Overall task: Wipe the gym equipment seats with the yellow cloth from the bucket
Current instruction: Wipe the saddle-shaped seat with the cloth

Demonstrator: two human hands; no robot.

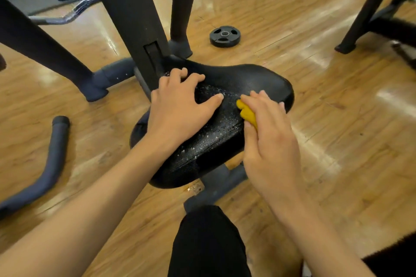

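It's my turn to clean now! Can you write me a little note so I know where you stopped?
Left hand: fingers spread, resting on the black seat.
Right hand: holds the yellow cloth against the seat's right side.
Done: the seat's middle is wet with droplets.
Left: wipe the rest of this seat. Bucket not in view.

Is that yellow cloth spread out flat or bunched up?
Bunched up: the yellow cloth shows as a small wad under the right hand.

Bare forearms, black trouser leg
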